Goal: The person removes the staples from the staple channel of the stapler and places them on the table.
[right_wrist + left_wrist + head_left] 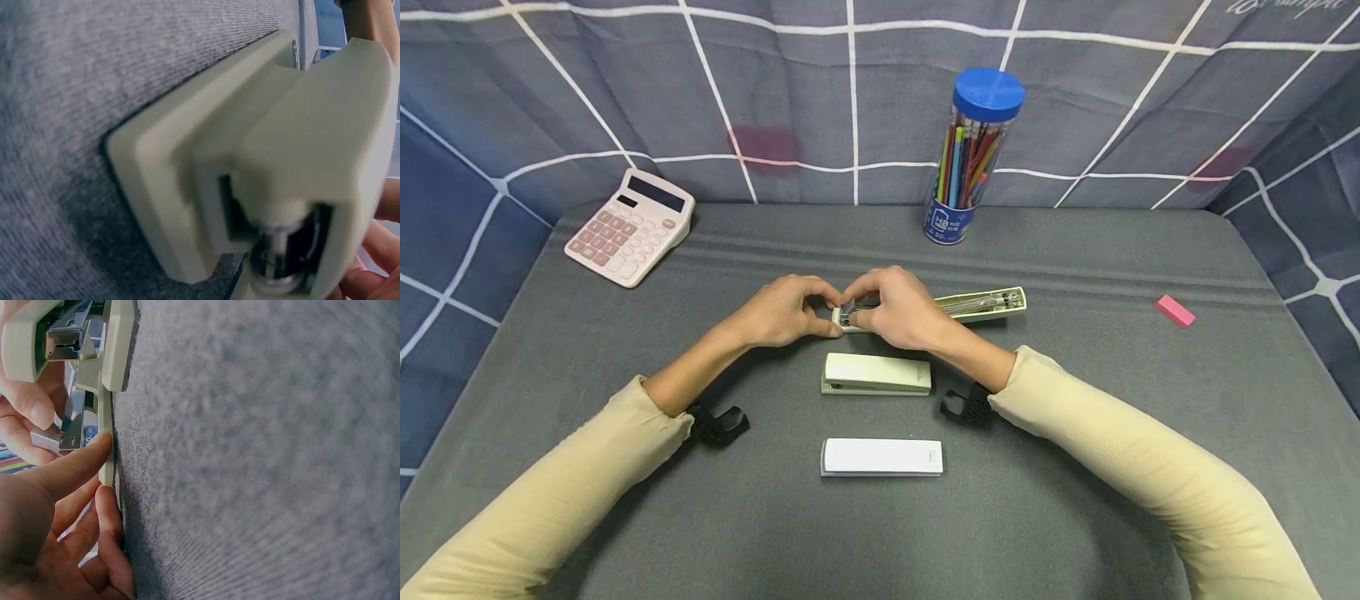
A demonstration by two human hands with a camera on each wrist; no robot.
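A pale green stapler (988, 305) lies opened out on the grey table, its cover swung back to the right and its metal channel exposed. My left hand (784, 312) pinches the left end of its base (106, 465) between thumb and fingers. Over the channel, my right hand (901, 310) pinches a small silvery piece (47, 441), apparently a strip of staples, partly hidden by the fingers. Closer to me sits a second pale green stapler (876, 373), closed; it looms large in the right wrist view. Nearest is a closed white stapler (882, 457).
At the back left stands a pink and white calculator (630, 227). A clear tube of pencils (970, 158) with a blue lid is upright at the back. Off to the right lies a pink eraser (1175, 310). Checked cloth (812, 100) walls the table's back and sides.
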